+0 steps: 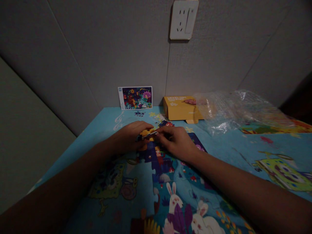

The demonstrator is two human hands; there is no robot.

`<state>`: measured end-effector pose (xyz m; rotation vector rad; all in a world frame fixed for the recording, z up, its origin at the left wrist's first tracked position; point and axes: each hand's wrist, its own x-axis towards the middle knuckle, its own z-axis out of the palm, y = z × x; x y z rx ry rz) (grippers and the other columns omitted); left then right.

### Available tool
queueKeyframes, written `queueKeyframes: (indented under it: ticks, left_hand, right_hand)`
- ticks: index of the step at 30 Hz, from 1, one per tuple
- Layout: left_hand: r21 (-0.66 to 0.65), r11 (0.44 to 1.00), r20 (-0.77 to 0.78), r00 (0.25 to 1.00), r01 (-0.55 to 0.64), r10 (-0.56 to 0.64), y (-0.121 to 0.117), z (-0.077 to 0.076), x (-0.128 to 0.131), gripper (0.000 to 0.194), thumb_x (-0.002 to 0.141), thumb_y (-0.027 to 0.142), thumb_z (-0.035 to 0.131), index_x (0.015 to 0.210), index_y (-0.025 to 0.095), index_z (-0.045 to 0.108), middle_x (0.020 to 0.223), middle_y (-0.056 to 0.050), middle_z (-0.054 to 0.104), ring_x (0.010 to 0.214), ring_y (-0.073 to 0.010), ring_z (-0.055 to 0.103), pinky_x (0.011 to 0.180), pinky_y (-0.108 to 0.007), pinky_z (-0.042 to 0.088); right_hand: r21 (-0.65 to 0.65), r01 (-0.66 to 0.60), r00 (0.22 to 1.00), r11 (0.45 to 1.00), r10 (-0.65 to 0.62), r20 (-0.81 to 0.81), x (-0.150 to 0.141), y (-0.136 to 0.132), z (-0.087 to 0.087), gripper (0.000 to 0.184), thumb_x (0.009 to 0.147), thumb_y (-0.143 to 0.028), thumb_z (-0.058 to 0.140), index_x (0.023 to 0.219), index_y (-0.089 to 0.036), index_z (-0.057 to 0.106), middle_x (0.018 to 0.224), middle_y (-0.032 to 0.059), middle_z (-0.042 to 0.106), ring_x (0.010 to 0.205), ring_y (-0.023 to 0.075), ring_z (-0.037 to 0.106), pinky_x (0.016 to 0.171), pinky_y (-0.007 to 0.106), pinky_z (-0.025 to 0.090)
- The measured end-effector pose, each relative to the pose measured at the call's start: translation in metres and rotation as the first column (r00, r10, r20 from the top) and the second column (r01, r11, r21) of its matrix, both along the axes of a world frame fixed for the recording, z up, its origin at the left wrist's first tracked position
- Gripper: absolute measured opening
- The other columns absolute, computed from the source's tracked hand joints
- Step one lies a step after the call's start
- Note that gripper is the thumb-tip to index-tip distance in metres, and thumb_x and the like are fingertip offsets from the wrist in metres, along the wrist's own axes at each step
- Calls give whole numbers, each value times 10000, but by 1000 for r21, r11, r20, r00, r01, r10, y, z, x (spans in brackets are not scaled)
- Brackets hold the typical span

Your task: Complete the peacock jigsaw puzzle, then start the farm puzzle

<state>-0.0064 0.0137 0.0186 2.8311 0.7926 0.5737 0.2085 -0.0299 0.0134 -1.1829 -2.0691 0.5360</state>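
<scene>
Both hands meet over the far end of a part-built puzzle (pixel 192 185) on the table (pixel 231 143). A puzzle piece (pixel 150 135) is up between them, tilted nearly edge-on so its pale rim shows; not lying flat in the puzzle.

Right hand (pixel 177 141): thumb and index fingers pinched on the piece's right end. Left hand (pixel 133 135): fingers closed round the other end, index above, thumb below; exact contact partly hidden. Two-ended grip probably gives better control of the angle on something that thin. Forearms come in from either side, likely keeping weight off the joined part, though the right one hides some of it.

Puzzle lies face up, rabbits nearest the wearer. Stepped left edge leaves tabs and sockets exposed, cloth print showing beside it.

Picture card (pixel 137 98) stands against the wall (pixel 136 48), face out, presumably for easy reference. Yellow box (pixel 181 110) sits just right of it, clear plastic bag (pixel 234 110) overlapping the box's right side; both look parked back there to leave working room. Wall socket (pixel 184 20) above, nothing plugged in. Lighting's dim, so fine joints are hard to read.
</scene>
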Motion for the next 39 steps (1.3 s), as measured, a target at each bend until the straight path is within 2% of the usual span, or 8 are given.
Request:
queueKeyframes:
  ticks: [4, 12, 21, 32, 39]
  left_hand:
    - [-8, 999, -13, 999, 41, -41, -1, 1, 0, 297, 882, 302, 576, 1148, 172, 559, 1097, -89, 642, 1021, -221, 584, 881, -359, 466]
    - [-16, 999, -14, 999, 30, -30, -2, 2, 2, 290, 888, 328, 558, 1130, 170, 579, 1043, -91, 650, 981, -222, 592, 860, -368, 470]
    - [2, 996, 1, 996, 90, -90, -1, -2, 2, 260, 899, 303, 565, 1116, 166, 604, 1037, -96, 653, 1018, -223, 574, 896, -397, 462]
    - [-4, 996, -8, 996, 84, -84, 0, -2, 1, 272, 895, 305, 567, 1128, 169, 602, 1067, -100, 650, 1040, -229, 570, 912, -388, 449]
    - [6, 997, 18, 997, 78, -78, 0, -1, 2, 237, 924, 313, 515, 1096, 169, 593, 1068, -98, 651, 1020, -226, 574, 911, -387, 450]
  right_hand:
    - [-4, 0, 1000, 1000, 0, 5, 0, 0, 0, 227, 861, -167, 529, 973, -170, 726, 732, 21, 700, 607, 124, 579, 594, 246, 381]
    - [-32, -35, 999, 999, 36, 25, 0, -1, 1, 214, 842, -142, 520, 914, -170, 720, 689, 5, 664, 600, 121, 551, 588, 246, 356]
    - [-29, -42, 999, 999, 43, 21, -1, 0, -1, 225, 851, -151, 521, 940, -166, 727, 707, 15, 679, 624, 129, 576, 596, 242, 369]
    - [-40, -34, 999, 999, 35, 18, 0, -1, -1, 249, 844, -140, 529, 984, -177, 731, 728, 17, 694, 629, 130, 581, 601, 238, 369]
    - [-41, 5, 998, 999, -3, 62, -1, 0, 1, 182, 868, -201, 532, 786, -154, 688, 621, -3, 618, 561, 113, 508, 551, 237, 303]
